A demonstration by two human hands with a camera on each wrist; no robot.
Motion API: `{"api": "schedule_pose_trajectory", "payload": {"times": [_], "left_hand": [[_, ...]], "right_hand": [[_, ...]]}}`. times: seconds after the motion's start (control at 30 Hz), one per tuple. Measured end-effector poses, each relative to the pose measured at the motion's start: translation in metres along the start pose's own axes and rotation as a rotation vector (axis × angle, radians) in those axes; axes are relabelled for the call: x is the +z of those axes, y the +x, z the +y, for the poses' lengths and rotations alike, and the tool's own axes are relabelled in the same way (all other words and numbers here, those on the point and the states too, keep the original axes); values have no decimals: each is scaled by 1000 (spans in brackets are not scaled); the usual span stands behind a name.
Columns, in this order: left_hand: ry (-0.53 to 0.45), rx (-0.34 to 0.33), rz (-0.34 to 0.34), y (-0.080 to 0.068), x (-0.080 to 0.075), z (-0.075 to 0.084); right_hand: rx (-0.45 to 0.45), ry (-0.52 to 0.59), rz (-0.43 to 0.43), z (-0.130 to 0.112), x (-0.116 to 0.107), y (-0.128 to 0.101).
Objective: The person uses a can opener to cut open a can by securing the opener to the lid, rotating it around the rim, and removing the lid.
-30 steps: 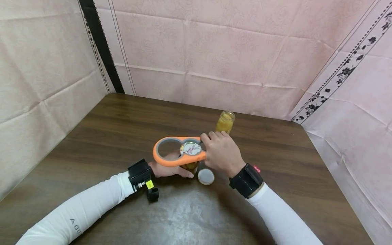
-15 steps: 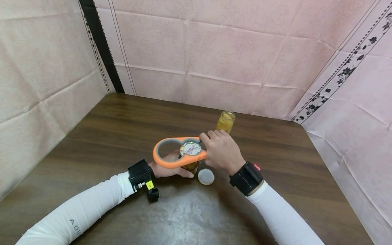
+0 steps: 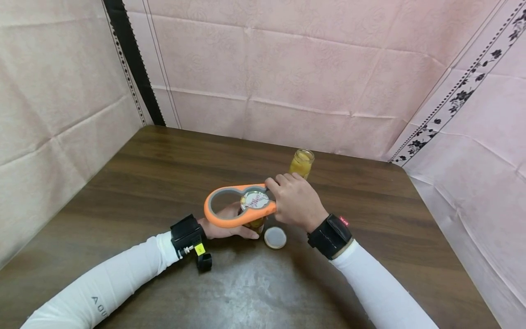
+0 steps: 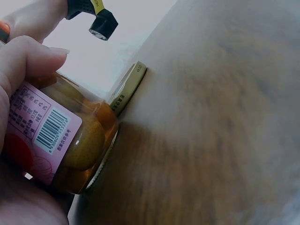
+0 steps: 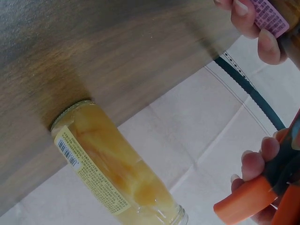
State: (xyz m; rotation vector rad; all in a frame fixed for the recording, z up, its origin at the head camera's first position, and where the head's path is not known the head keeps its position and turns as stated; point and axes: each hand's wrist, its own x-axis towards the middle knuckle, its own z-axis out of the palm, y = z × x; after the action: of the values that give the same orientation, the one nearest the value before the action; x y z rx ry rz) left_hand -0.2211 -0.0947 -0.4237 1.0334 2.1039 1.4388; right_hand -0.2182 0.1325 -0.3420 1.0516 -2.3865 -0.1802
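Observation:
A glass jar of yellow fruit with a pink label [image 4: 56, 140] stands on the wooden table [image 3: 164, 173]. My left hand [image 3: 223, 226] grips its body. An orange jar opener [image 3: 230, 208] with grey-lined rings sits over the jar's patterned lid [image 3: 255, 199]. My right hand [image 3: 293, 201] grips the opener's handle end, whose orange arms [image 5: 253, 199] show between my fingers in the right wrist view. A loose round lid [image 3: 275, 237] lies on the table just in front of the jar.
A second jar of yellow fruit [image 3: 302, 163], without a lid, stands behind my right hand; it fills the right wrist view [image 5: 112, 173]. Pink cloth walls [image 3: 287, 82] close in the table at the back and both sides.
My right hand and the opener's handle end have shifted slightly to the left and away from me. The left hand and jar stay put.

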Motion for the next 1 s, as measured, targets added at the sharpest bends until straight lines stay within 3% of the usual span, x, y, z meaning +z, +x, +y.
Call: {"api": "schedule_pose_trajectory", "payload": {"times": [0.4,1.0], "left_hand": [[-16,3,22,0,1,-3],[-167,28,18,0,1,-7]], "right_hand": [[-29,41,-34,3,0,3],[-91,71,-70,8,-2,8]]}}
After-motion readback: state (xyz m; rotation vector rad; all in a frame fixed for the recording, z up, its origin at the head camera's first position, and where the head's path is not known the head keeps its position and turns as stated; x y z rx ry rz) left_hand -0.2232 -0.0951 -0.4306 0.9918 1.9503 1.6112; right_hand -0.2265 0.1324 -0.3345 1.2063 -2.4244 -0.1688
